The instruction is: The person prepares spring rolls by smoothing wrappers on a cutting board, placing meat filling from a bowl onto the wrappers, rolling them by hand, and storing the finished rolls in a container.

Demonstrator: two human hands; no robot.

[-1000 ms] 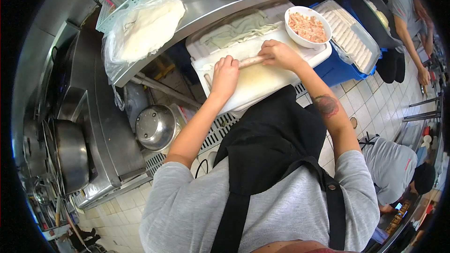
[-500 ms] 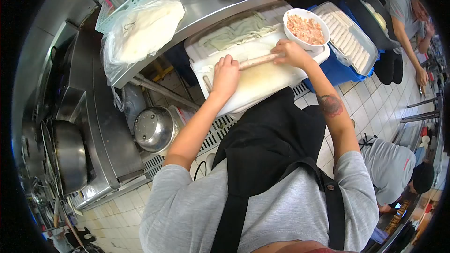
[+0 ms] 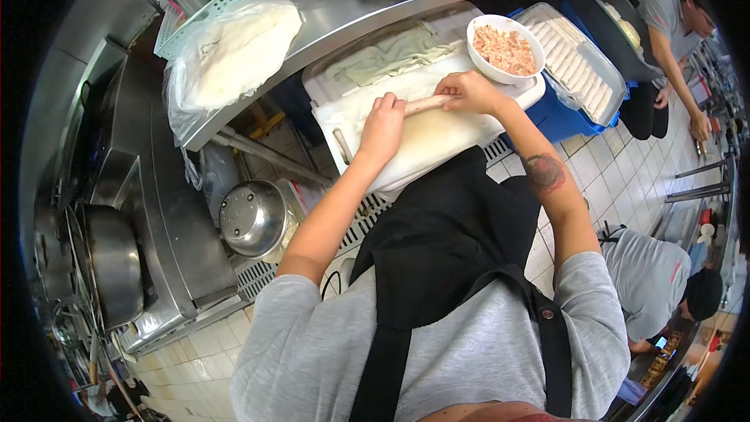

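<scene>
**Both hands at the ends of one pale roll**

In the upper centre of the frame, a long pale roll [image 3: 426, 105] lies across a white board [image 3: 418, 148]. The left hand [image 3: 383, 126] has its fingers curled down over the roll's left end; the right hand [image 3: 470, 94] is partly closed, thumb and fingertips pinching the other end. Holding it at both ends probably keeps it straight and the wrapping snug, with the middle left uncovered.

Just beyond the right hand, a white bowl [image 3: 508, 74] of pinkish chopped mix [image 3: 501, 49] sits at the board's upper right corner, seemingly for a short reach. Beside it, towards the upper right, a shallow tray [image 3: 612, 82] holds similar rolls [image 3: 569, 61] side by side, perhaps so they keep their shape. It rests over a blue bin [image 3: 574, 122], which brings it close to board height.

A crumpled greenish cloth [image 3: 391, 56] lies behind the board, likely within reach for covering or wiping. At upper left, a clear bag [image 3: 181, 82] around something pale and flat overhangs the steel surface [image 3: 332, 16].
</scene>
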